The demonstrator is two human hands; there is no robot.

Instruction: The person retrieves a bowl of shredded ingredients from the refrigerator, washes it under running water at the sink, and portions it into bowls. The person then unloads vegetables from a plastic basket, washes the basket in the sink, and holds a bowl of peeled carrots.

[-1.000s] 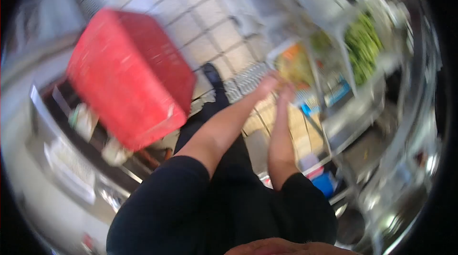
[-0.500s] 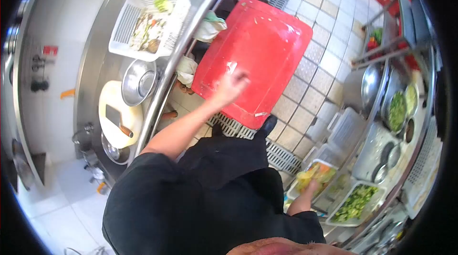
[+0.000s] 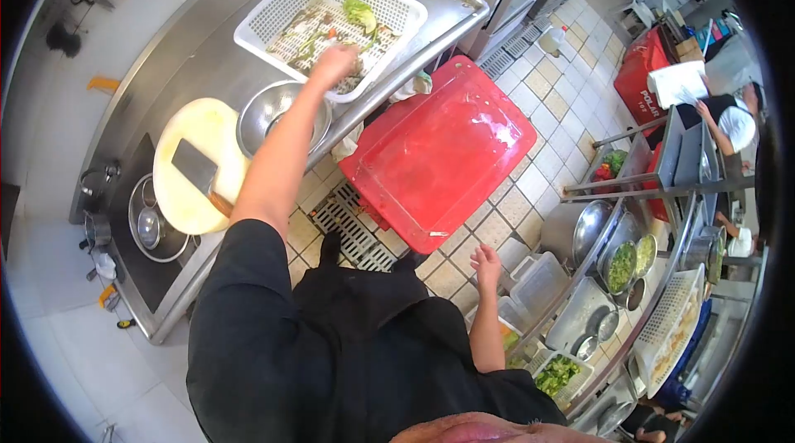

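My left hand (image 3: 334, 66) reaches into a white perforated basket (image 3: 277, 25) on the steel counter. Its fingers look bunched over the vegetable scraps; what they hold, if anything, is hidden. A piece of green lettuce (image 3: 359, 15) lies in the basket beyond that hand. Beneath my left forearm stands a steel bowl (image 3: 263, 116), partly covered by the arm. My right hand (image 3: 486, 262) hangs in the air before the shelf on the right, fingers apart and holding nothing. A large red lid (image 3: 443, 153) lies between the counter and the shelf.
A cleaver (image 3: 196, 168) rests on a round cutting board (image 3: 178, 124), near steel bowls. Plastic containers (image 3: 542, 286), a tub of chopped greens (image 3: 556, 375) and a large pot (image 3: 580, 228) line the right shelf. Another person (image 3: 733, 124) holds a white board at the far right.
My left hand has moved from above the red lid into the white basket. My right hand has left the vegetable container and risen forward. The view has shifted, showing another person.
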